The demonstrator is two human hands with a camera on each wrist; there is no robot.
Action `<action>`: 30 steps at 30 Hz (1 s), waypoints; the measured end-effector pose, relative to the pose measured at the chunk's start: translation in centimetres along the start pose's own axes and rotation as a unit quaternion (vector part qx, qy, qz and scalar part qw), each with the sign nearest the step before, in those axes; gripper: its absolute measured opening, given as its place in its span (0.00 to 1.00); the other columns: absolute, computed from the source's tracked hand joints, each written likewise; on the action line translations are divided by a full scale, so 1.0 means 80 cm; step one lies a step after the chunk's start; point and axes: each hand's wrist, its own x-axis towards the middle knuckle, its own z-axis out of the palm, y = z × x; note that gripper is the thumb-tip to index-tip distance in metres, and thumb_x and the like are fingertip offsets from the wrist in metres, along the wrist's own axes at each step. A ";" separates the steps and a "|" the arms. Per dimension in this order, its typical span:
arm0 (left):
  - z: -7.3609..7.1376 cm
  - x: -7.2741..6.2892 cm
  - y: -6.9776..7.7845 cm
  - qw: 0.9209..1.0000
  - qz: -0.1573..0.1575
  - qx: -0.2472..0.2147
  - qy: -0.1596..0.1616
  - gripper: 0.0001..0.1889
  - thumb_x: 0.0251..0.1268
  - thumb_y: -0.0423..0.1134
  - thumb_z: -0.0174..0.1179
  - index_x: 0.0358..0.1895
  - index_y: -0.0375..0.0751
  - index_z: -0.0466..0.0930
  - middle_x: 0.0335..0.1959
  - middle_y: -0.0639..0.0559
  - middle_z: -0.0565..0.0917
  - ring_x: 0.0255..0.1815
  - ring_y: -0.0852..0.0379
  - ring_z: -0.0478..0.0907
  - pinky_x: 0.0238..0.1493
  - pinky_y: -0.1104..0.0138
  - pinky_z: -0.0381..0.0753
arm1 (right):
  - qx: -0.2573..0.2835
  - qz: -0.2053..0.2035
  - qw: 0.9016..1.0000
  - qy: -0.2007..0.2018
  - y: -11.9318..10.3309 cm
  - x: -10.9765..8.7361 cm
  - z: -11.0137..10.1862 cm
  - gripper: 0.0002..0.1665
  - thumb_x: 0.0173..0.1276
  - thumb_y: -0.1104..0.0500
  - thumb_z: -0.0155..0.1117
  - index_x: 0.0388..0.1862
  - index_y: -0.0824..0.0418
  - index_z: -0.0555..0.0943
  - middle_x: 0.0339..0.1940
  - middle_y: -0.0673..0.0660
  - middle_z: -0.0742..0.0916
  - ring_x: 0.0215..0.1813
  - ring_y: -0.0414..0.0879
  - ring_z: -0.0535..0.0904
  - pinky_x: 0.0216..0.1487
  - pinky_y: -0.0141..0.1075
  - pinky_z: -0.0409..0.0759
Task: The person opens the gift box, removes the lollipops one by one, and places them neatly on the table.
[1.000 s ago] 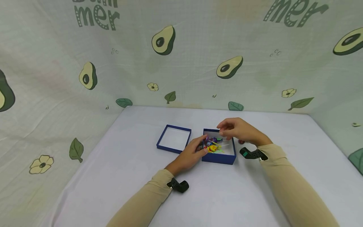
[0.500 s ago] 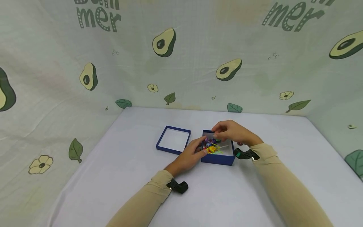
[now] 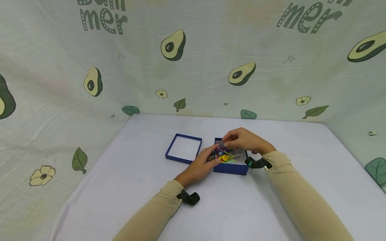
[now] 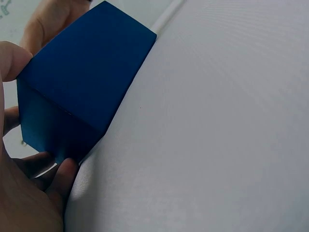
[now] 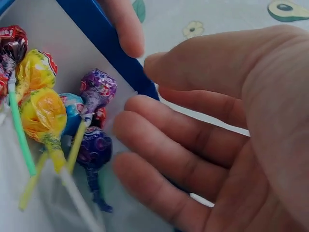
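Observation:
A blue box (image 3: 231, 169) with a pale inside stands on the white table. Several wrapped lollipops lie in it: a yellow one (image 5: 44, 114), a purple one (image 5: 98, 89) and a dark purple one (image 5: 94, 149) among them. My left hand (image 3: 200, 166) grips the box's left side, thumb at the near rim and fingers along the wall. Over the box's back part hovers my right hand (image 3: 248, 139). Its fingers are loosely bent, the thumb tip right at the rim near a left-hand finger. Nothing shows between the right fingers.
Left of the box lies a blue-rimmed lid (image 3: 172, 157), its pale inside facing up. A small red round thing (image 3: 254, 152) sits just beyond the box's right side, partly hidden by my right hand. A printed cloth (image 3: 205, 67) hangs behind the table.
The right hand has moved left over the box, toward the left hand's fingertips. My left hand has kept its grip on the box, and the lid has stayed put.

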 end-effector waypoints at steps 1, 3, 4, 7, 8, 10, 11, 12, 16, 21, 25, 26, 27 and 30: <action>0.000 0.000 0.000 1.000 0.001 -0.001 0.000 0.32 0.76 0.50 0.52 0.80 0.62 0.54 0.77 0.53 0.59 0.73 0.57 0.61 0.70 0.60 0.66 | -0.005 0.004 1.000 -0.008 -0.001 0.001 -0.001 0.19 0.70 0.52 0.68 0.55 0.60 0.84 0.48 0.55 0.87 0.45 0.52 0.83 0.46 0.47 0.83; 0.000 -0.001 -0.001 1.000 0.001 -0.004 -0.001 0.32 0.76 0.50 0.52 0.80 0.62 0.54 0.76 0.53 0.59 0.72 0.57 0.61 0.70 0.60 0.66 | -0.017 0.013 0.999 -0.026 -0.003 0.004 -0.003 0.19 0.70 0.52 0.68 0.56 0.60 0.84 0.49 0.55 0.88 0.46 0.51 0.83 0.47 0.46 0.84; 0.000 -0.001 -0.001 1.000 0.000 -0.005 -0.001 0.32 0.76 0.50 0.52 0.80 0.62 0.54 0.76 0.53 0.59 0.72 0.57 0.61 0.70 0.60 0.66 | -0.022 0.016 0.999 -0.035 -0.004 0.005 -0.005 0.20 0.70 0.52 0.68 0.56 0.60 0.85 0.49 0.55 0.88 0.46 0.50 0.84 0.47 0.45 0.84; 0.001 -0.002 -0.001 1.000 -0.001 -0.006 0.001 0.32 0.76 0.50 0.52 0.80 0.63 0.54 0.76 0.53 0.60 0.71 0.57 0.62 0.69 0.59 0.67 | -0.036 0.023 0.997 -0.060 -0.008 0.012 -0.008 0.20 0.69 0.52 0.69 0.55 0.60 0.85 0.49 0.54 0.88 0.46 0.48 0.83 0.47 0.44 0.84; 0.001 -0.002 -0.002 1.000 -0.002 -0.006 0.002 0.32 0.76 0.51 0.52 0.79 0.63 0.54 0.76 0.53 0.60 0.71 0.57 0.62 0.69 0.59 0.67 | -0.040 0.023 0.997 -0.066 -0.009 0.014 -0.008 0.20 0.69 0.52 0.69 0.55 0.61 0.85 0.48 0.54 0.88 0.46 0.47 0.83 0.46 0.44 0.84; 0.002 -0.002 -0.003 1.000 -0.001 -0.006 0.004 0.32 0.76 0.50 0.52 0.80 0.62 0.54 0.76 0.53 0.60 0.70 0.57 0.63 0.69 0.59 0.67 | -0.048 0.023 0.996 -0.073 -0.011 0.017 -0.008 0.19 0.68 0.53 0.70 0.54 0.61 0.86 0.47 0.53 0.89 0.45 0.46 0.84 0.45 0.43 0.84; 0.002 -0.002 -0.003 1.000 -0.001 -0.005 0.004 0.32 0.76 0.50 0.52 0.80 0.62 0.54 0.76 0.53 0.60 0.70 0.57 0.63 0.69 0.59 0.67 | -0.054 0.021 0.996 -0.075 -0.012 0.018 -0.007 0.18 0.68 0.53 0.70 0.53 0.60 0.86 0.46 0.52 0.89 0.44 0.46 0.84 0.44 0.42 0.84; 0.002 -0.001 -0.004 1.000 -0.001 -0.005 0.005 0.32 0.76 0.50 0.52 0.80 0.62 0.54 0.76 0.53 0.60 0.71 0.57 0.63 0.69 0.59 0.67 | -0.060 0.017 0.995 -0.076 -0.013 0.019 -0.006 0.18 0.68 0.54 0.70 0.53 0.60 0.87 0.45 0.52 0.89 0.43 0.46 0.84 0.43 0.41 0.84; 0.003 -0.001 -0.005 1.000 -0.001 -0.002 0.004 0.32 0.76 0.50 0.52 0.80 0.63 0.54 0.76 0.53 0.60 0.71 0.57 0.62 0.70 0.60 0.66 | -0.083 0.005 0.994 -0.072 -0.012 0.022 -0.001 0.17 0.67 0.55 0.69 0.52 0.60 0.87 0.42 0.51 0.89 0.41 0.44 0.83 0.41 0.39 0.83; 0.002 -0.001 -0.003 1.000 -0.003 0.000 0.001 0.32 0.76 0.51 0.52 0.80 0.62 0.53 0.77 0.53 0.59 0.72 0.57 0.61 0.71 0.59 0.65 | -0.098 0.006 0.993 -0.069 -0.015 0.022 0.003 0.17 0.66 0.55 0.69 0.52 0.58 0.87 0.42 0.49 0.89 0.42 0.43 0.83 0.44 0.40 0.83; 0.001 -0.001 -0.002 1.000 -0.003 0.003 0.000 0.32 0.76 0.52 0.51 0.80 0.64 0.53 0.77 0.54 0.58 0.73 0.57 0.60 0.71 0.58 0.64 | -0.112 0.009 0.992 -0.064 -0.015 0.024 0.005 0.16 0.66 0.55 0.70 0.52 0.56 0.88 0.43 0.48 0.89 0.44 0.42 0.84 0.49 0.43 0.82; 0.001 -0.001 -0.002 1.000 -0.003 0.005 0.001 0.32 0.76 0.52 0.51 0.80 0.64 0.53 0.77 0.54 0.58 0.73 0.57 0.60 0.71 0.58 0.64 | -0.115 0.013 0.991 -0.062 -0.014 0.025 0.006 0.16 0.66 0.55 0.70 0.52 0.56 0.88 0.43 0.48 0.89 0.44 0.42 0.83 0.50 0.43 0.82; 0.001 -0.001 -0.001 1.000 -0.003 0.005 0.001 0.32 0.76 0.52 0.51 0.80 0.64 0.53 0.77 0.54 0.58 0.73 0.57 0.60 0.71 0.57 0.64 | -0.117 0.014 0.991 -0.062 -0.013 0.025 0.007 0.16 0.66 0.55 0.70 0.52 0.56 0.88 0.43 0.48 0.89 0.44 0.42 0.84 0.51 0.44 0.82; 0.001 -0.001 0.000 1.000 -0.005 0.009 0.001 0.32 0.76 0.53 0.51 0.80 0.65 0.53 0.77 0.54 0.58 0.73 0.57 0.60 0.71 0.57 0.65 | -0.115 0.018 0.991 -0.063 -0.012 0.026 0.011 0.15 0.66 0.56 0.70 0.51 0.56 0.88 0.42 0.48 0.89 0.42 0.42 0.84 0.49 0.43 0.82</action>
